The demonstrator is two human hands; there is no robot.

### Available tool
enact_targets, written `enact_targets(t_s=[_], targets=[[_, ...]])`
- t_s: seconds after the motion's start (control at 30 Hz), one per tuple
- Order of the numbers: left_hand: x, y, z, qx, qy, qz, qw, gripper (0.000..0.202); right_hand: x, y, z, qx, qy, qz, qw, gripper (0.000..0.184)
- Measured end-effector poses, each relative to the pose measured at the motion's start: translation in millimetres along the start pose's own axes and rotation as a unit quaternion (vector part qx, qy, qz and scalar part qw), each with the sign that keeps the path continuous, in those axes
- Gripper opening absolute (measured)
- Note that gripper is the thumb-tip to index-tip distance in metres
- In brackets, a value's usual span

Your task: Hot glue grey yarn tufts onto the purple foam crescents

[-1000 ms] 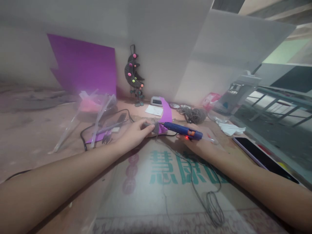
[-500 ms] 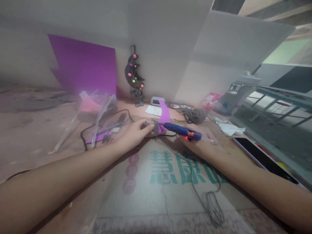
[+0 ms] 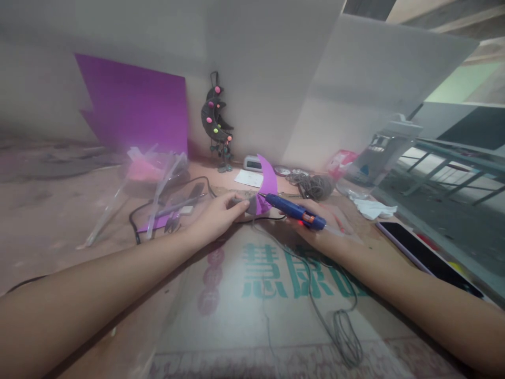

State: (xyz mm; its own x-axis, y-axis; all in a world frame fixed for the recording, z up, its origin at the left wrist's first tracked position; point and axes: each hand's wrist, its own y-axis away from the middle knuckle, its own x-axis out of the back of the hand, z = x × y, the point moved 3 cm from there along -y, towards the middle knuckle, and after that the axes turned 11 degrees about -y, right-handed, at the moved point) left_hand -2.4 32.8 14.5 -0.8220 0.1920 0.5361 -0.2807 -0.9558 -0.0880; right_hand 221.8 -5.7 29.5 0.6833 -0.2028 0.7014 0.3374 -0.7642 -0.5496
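My left hand (image 3: 228, 213) pinches a purple paper crescent (image 3: 269, 179) by its lower end, where grey cord (image 3: 250, 205) is wrapped over it. The bare purple tip curves upward, away from me. In my right hand (image 3: 305, 223) is a blue hot glue gun (image 3: 292, 208) with a red light glowing and a clear glue stick at its rear. Its nozzle points left, close to the crescent beside the wrapped part; whether it touches, I cannot tell. A loose grey strand (image 3: 311, 284) runs from the crescent down onto the printed board (image 3: 221, 337) and ends in a looped bundle.
A finished dark moon ornament (image 3: 216, 118) with coloured pompoms hangs at the wall. Behind my hands lie a small white clock (image 3: 252, 163) and a ball of grey cord (image 3: 315, 186). Glue sticks (image 3: 158, 202) and scissors are left; a phone (image 3: 426, 258) and tissue (image 3: 373, 208) are right.
The glue gun's nozzle has lifted a little and now tilts more steeply. The crescent's purple part shows wider and has turned slightly upright. My left hand stays in nearly the same place.
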Motion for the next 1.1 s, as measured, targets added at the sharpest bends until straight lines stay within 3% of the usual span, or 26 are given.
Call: enact_targets(t_s=[0.37, 0.7, 1.1], targets=[[0.4, 0.7, 3.0, -0.006, 0.006, -0.007, 1.0, 0.024, 0.0, 0.1, -0.6, -0.044, -0.025, -0.022, 0.998, 0.027], [-0.5, 0.5, 1.4, -0.003, 0.022, -0.007, 1.0, 0.021, 0.3, -0.7, -0.6, -0.009, 0.042, -0.017, 0.999, 0.016], [0.0, 3.2, 3.6, 0.005, 0.027, -0.003, 1.0, 0.02, -0.1, 1.2, 1.0, -0.001, 0.058, -0.006, 0.998, 0.017]])
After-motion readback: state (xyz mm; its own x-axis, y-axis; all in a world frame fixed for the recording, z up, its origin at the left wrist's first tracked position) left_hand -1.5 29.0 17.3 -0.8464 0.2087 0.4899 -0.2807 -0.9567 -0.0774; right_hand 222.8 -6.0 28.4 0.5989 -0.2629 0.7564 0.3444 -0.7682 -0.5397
